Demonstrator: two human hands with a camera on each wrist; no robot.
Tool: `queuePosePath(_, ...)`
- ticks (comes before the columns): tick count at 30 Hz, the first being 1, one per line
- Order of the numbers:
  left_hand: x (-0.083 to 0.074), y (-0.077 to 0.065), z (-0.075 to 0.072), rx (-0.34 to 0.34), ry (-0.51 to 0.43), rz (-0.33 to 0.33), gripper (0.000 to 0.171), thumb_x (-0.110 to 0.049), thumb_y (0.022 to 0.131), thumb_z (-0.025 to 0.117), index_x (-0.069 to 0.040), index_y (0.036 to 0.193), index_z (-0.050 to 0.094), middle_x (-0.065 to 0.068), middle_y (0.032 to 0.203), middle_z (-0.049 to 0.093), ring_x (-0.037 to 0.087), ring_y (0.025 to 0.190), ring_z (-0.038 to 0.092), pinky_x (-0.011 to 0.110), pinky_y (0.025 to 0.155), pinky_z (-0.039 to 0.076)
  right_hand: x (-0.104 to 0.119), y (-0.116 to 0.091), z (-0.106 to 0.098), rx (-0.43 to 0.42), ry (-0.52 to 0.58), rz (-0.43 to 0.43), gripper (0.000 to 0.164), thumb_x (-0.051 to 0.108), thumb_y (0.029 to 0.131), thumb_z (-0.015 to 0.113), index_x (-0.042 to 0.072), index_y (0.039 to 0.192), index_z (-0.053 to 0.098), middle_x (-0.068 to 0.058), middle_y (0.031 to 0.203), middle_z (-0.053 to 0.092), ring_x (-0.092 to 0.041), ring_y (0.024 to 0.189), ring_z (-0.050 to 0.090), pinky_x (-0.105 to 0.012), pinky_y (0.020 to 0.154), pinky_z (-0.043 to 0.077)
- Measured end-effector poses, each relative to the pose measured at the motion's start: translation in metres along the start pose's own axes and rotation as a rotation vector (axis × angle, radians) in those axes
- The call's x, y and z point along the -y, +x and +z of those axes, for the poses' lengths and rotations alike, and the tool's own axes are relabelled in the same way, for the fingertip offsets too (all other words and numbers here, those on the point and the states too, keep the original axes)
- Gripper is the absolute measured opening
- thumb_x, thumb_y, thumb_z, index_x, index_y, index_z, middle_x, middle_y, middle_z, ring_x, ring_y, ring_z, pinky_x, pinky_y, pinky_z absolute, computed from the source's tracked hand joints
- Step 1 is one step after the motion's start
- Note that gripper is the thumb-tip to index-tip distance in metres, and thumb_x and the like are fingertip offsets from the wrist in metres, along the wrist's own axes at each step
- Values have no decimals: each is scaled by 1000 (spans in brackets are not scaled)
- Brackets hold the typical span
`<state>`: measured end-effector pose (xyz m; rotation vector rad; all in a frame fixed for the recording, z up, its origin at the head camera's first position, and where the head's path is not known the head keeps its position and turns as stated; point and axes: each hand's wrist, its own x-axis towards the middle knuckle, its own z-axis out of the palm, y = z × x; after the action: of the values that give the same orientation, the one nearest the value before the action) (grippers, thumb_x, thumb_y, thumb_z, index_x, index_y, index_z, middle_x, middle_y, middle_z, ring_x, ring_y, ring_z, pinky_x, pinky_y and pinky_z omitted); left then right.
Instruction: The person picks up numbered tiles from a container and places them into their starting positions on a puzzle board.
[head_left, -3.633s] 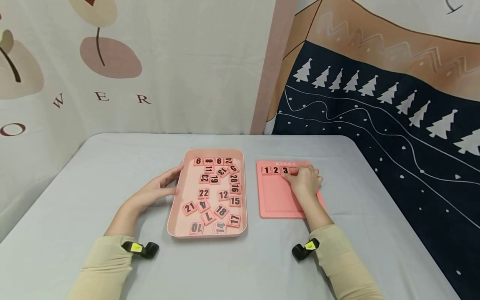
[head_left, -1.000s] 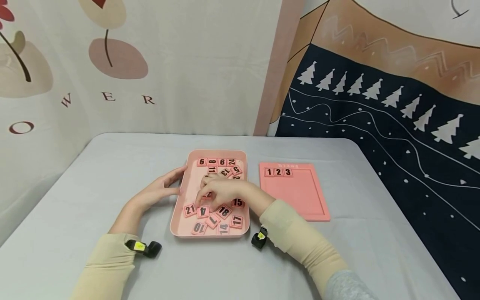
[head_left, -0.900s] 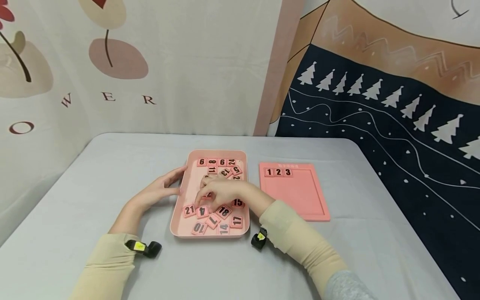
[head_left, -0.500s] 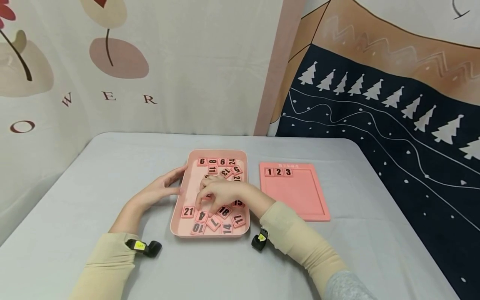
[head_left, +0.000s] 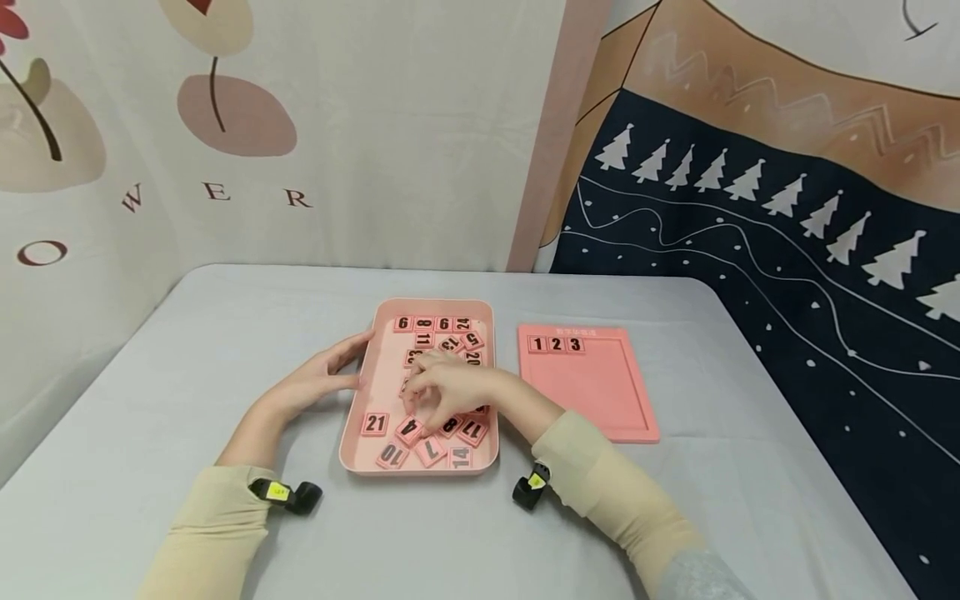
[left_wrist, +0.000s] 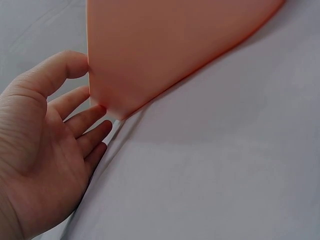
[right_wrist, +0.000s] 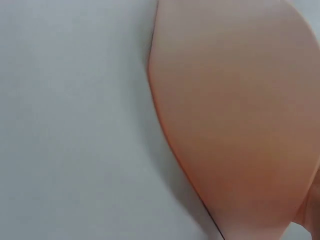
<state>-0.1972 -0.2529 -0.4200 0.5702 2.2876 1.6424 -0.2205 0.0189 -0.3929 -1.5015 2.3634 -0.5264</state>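
A pink tray (head_left: 378, 367) holds loose number tiles, several of them turned or upside down. My left hand (head_left: 322, 371) lies against the tray's left side, with thumb and fingertips at the wall; the left wrist view shows this hand (left_wrist: 50, 135) with its fingers spread. Bent over the tiles is my right hand (head_left: 450, 387), its thumb and index finger at the edges of the number 4 tile (head_left: 409, 430). Other tiles are partly hidden beneath this hand. In the right wrist view, the tray's outer wall (right_wrist: 235, 115) fills the right side.
A pink number board (head_left: 585, 396) lies right of the tray, with tiles 1 (head_left: 537, 344), 2 (head_left: 557, 344) and 3 (head_left: 575, 344) in its top row. Both stand on a pale cloth-covered table (head_left: 225, 350). Printed curtains (head_left: 390, 167) hang behind.
My right hand has gone from the 3 on the board into the tray. Lately it shifts slightly right; the 4 tile has turned, and nearby tiles have shifted. My left hand stays.
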Motion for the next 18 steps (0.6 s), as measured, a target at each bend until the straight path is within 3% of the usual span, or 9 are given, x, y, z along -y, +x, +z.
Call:
queuePosePath(4,-1,0,1,1,3,-6,76,-11,90,64,-1,151,21,21,155,20,39,142,12,56,112,9,1,-10,-3,-92,6,10,29,37,70,84,30,93,68,6,99,49,-9,96,37,-25,87,31)
queuePosePath(9,-1,1,1,-2,8,-11,75,-10,90,64,-2,152,21,21,155,20,38,142,12,56,112,8,5,-27,-14,-232,7,57,27,31,71,83,28,93,68,7,102,46,-10,102,37,-31,91,32)
queuePosePath(18,0,-1,1,-9,7,-10,75,-11,90,65,-3,152,22,20,155,21,38,142,13,56,112,9,-3,-69,-33,-497,-1,217,30,29,66,87,24,91,70,6,102,48,-15,100,39,-38,92,31)
